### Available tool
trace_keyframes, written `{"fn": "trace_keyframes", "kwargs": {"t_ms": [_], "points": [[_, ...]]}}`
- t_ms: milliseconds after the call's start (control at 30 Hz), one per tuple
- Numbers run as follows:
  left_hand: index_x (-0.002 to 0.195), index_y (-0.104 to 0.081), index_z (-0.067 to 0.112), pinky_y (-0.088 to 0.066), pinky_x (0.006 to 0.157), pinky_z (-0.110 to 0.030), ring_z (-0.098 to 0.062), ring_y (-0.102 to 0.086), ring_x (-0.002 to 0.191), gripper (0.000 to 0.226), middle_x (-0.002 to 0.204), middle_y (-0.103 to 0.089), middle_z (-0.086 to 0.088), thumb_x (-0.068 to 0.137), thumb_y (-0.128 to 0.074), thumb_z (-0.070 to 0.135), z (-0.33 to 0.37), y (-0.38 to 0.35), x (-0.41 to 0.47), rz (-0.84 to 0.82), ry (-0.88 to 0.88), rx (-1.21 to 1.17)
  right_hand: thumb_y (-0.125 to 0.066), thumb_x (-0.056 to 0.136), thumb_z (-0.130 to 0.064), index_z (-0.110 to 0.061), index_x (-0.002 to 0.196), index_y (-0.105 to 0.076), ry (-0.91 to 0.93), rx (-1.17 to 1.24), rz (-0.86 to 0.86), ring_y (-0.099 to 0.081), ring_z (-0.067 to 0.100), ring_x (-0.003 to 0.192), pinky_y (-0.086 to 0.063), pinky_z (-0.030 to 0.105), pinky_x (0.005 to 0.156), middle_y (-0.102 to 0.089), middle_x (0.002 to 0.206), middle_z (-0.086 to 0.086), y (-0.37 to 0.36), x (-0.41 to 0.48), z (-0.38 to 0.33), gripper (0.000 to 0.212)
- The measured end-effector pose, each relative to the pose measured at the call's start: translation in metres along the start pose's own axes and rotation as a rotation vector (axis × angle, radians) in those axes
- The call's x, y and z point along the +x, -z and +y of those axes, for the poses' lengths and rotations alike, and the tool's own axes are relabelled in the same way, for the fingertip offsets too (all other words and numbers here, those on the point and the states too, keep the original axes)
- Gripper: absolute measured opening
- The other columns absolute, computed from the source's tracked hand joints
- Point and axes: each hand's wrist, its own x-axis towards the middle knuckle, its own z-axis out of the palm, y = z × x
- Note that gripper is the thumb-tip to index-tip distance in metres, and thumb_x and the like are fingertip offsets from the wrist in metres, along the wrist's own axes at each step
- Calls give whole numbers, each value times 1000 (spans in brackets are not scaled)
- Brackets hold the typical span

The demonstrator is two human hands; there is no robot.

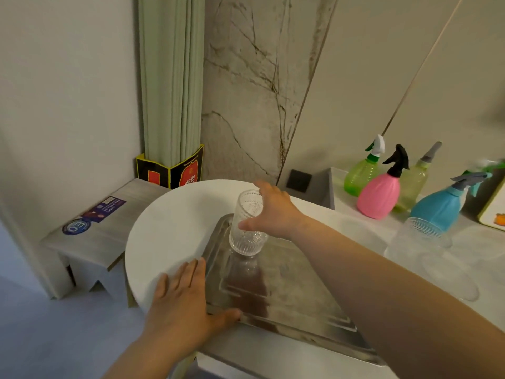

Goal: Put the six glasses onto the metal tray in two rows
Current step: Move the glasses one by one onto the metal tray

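Your right hand [269, 212] is wrapped around a ribbed, beaded glass [248, 222], fingers on its far side and thumb on the near side, with its base at the far-left corner of the metal tray [287, 294], at about 11 o'clock from the tray's centre. The glass tilts slightly; whether its base already rests on the steel or hangs just above it cannot be told. Starting in that far corner looks deliberate: it leaves the near side and the 3 o'clock side free, so later glasses need not be reached over.

Your left hand [188, 294] lies flat and spread, holding nothing, its thumb against the tray's near-left edge at about 8 o'clock, apparently bracing the tray so it does not slide on the white round table [169, 228].

No other glass stands on the tray, so the task seems barely begun. More clear glasses [422, 236], blurred and hard to count, wait at 3 o'clock, off the tray, just in front of the blue spray bottle [448, 203] and near the pink spray bottle [381, 191].
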Motion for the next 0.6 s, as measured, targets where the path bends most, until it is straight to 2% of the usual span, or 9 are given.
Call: {"fn": "trace_keyframes", "kwargs": {"t_ms": [367, 500, 600], "points": [[144, 12, 15, 5, 113, -38, -14, 7, 141, 108, 156, 5, 0, 73, -41, 77, 2, 1, 1, 4, 8, 4, -71, 69, -35, -19, 138, -21, 0, -80, -27, -19, 30, 134, -29, 45, 105, -25, 148, 7, -7, 5, 1, 87], [144, 12, 15, 5, 113, -38, -14, 6, 141, 108, 156, 5, 0, 73, -42, 76, 2, 0, 1, -2, 10, 10, -71, 70, -38, -22, 139, -18, -10, -67, -33, -18, 30, 135, -24, 48, 108, -24, 150, 5, -6, 2, -1, 89], [144, 12, 16, 5, 113, -37, -15, 6, 141, 107, 156, 6, 0, 74, -42, 75, 2, -1, 1, 14, -3, -3, -71, 69, -41, -25, 138, -21, -21, -38, 6, -21, 29, 135, -23, 50, 110, -29, 148, 4, 6, -7, -1, 86]]}}
